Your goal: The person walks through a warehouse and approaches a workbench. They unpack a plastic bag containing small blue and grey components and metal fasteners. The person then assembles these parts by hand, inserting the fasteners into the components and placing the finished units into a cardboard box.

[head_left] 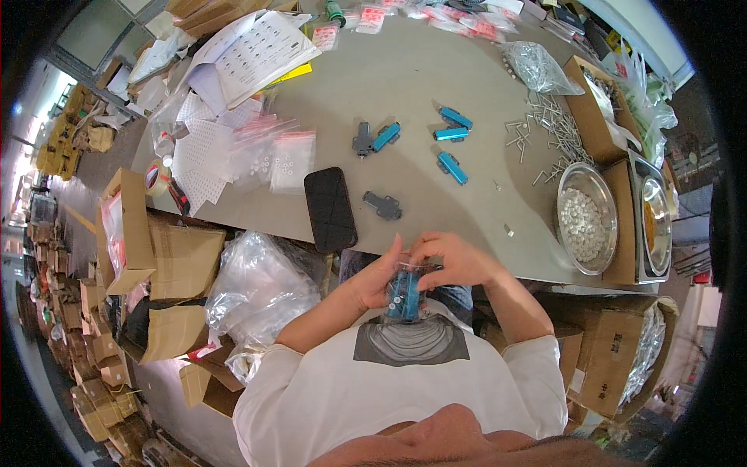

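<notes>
Close to my chest, below the table's front edge, my left hand (379,282) is closed around the side of a small clear plastic bag with blue parts inside (403,298). My right hand (455,261) has its fingers bent in at the bag's upper edge, closed on it. Exactly what the right fingertips pinch is hidden. Just beyond my hands lies a dark grey plastic part (383,205). Farther off are another grey part (362,140) and several blue-and-grey parts (451,135). A black phone (330,208) rests left of my hands.
On the right stand a steel bowl of white plastic pieces (582,222), loose metal screws (556,132) and an open carton (599,97). Papers (261,58), small zip bags (293,159) and a tape roll (157,179) cover the left. Cartons (183,261) and plastic wrap (261,288) flank me.
</notes>
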Demonstrator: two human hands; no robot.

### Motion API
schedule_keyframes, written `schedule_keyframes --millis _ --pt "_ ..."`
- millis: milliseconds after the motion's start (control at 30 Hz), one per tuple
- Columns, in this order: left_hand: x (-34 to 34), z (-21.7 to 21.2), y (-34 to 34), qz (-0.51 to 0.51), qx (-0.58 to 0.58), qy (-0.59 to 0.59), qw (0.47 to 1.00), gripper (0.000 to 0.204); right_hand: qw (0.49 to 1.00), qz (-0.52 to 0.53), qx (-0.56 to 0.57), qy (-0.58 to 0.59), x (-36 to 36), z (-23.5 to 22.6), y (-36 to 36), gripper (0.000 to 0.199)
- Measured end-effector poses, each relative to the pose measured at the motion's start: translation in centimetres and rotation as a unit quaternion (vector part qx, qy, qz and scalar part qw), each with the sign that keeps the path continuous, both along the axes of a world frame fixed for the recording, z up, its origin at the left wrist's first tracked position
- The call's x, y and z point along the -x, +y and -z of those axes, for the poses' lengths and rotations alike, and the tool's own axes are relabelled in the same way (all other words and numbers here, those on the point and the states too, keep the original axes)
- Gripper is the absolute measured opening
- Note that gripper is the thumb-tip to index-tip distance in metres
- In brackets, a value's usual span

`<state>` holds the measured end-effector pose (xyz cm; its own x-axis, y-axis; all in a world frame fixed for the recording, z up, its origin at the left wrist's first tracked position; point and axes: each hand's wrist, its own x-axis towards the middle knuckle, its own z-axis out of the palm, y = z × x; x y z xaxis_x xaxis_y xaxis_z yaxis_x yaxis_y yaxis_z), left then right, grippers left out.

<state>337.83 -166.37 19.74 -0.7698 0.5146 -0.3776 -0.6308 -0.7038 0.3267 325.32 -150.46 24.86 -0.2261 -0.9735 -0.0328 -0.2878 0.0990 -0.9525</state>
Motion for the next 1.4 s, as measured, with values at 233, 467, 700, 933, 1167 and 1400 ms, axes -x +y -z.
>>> schedule_keyframes --millis 233,467,700,933,1167,1400 --pt "-0.7 0.7 0.2 -0.036 0.118 0.203 0.971 0.047 0.960 0.106 0.120 0.231 0.3 -0.5 0.3 0.028" --pt "-0.3 0.0 0.1 -0.141 0.380 0.271 0.873 0.029 0.917 0.189 0.021 0.352 -0.6 -3.7 0.4 0.032" --pt "0.1 0.8 0.3 -0.161 0.510 0.334 0.776 0.036 0.907 0.171 0.035 0.384 -2.1 -3.8 -0.3 0.031" --pt "-0.1 1.1 -0.1 -0.141 0.405 0.285 0.857 0.056 0.913 0.294 0.012 0.283 3.1 -1.0 1.3 0.018" --pt "0.2 0.4 -0.4 -0.085 0.080 0.144 0.983 0.064 0.649 0.551 -0.245 0.463 18.8 8.6 7.0 0.018" --pt "0.7 0.7 -0.6 -0.075 0.076 0.132 0.985 0.065 0.595 0.582 -0.341 0.437 19.8 8.3 7.9 0.020"
